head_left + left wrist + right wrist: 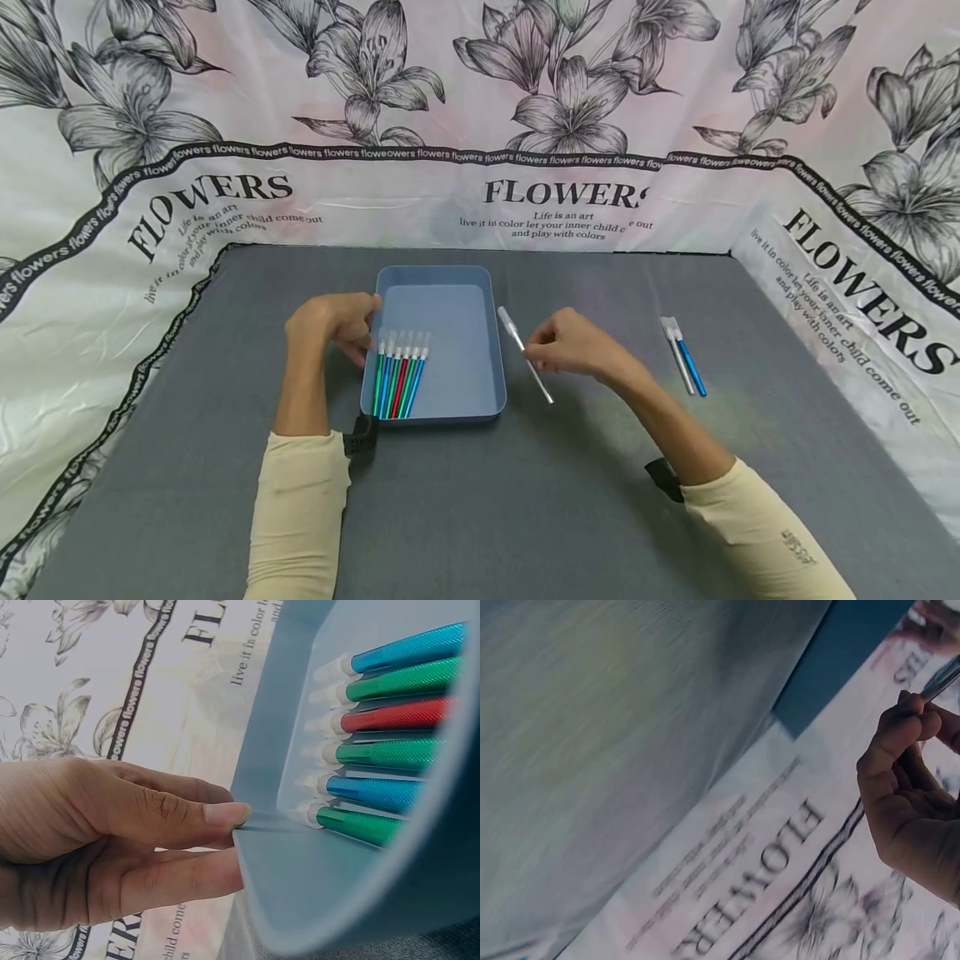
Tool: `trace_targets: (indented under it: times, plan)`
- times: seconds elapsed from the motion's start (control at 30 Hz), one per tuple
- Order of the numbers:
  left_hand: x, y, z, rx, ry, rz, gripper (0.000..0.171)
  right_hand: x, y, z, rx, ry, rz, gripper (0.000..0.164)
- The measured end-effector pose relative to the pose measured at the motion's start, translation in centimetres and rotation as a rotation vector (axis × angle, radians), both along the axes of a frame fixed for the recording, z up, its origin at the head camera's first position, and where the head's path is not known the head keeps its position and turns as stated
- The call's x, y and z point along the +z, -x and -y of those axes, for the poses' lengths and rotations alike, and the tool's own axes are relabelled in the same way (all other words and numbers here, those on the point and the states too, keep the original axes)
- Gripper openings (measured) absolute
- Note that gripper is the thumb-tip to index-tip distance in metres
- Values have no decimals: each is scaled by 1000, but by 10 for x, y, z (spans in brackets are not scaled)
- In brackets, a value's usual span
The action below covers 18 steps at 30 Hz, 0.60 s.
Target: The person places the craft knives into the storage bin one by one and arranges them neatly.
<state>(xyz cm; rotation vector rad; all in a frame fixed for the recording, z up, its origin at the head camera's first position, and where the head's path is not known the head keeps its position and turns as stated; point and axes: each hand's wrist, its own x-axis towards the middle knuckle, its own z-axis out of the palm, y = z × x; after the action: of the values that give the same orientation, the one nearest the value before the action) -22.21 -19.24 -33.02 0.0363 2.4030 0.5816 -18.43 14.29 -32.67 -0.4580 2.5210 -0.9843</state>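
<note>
My left hand (335, 323) grips the left wall of a blue-grey tray (450, 277); in the left wrist view the thumb (225, 815) lies over the rim with fingers against the outside. A row of capped craft knives (400, 379), with green, blue and red knurled handles and clear caps, lies in the tray's near left part. Just right of the tray, my right hand (573, 343) pinches a silver craft knife (536, 379) between thumb and fingertips, its capped end pointing up and left. The right wrist view shows only part of this hand and the knife's shaft (941, 681).
On the grey tabletop (600, 500) at the right, a silver craft knife (680, 358) and a blue one (692, 367) lie side by side. A white flower-printed sheet (420, 200) rises at the back and along both sides.
</note>
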Motion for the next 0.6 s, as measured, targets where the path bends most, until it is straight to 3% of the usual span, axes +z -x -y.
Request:
trace_targets:
  times: [0.07, 0.3, 0.43, 0.6]
  plan:
    - [0, 0, -2, -1, 3, -7, 55, -3, 1, 12, 12, 8, 10, 21]
    - [0, -2, -1, 11, -31, 5, 81, -13, 8, 53, 33, 7, 79, 25]
    - [0, -2, -1, -1, -21, -1, 80, -15, 11, 71, 54, -10, 81, 25]
    - [0, -1, 0, -9, -34, 11, 81, -21, 15, 85, 1, -5, 126, 25]
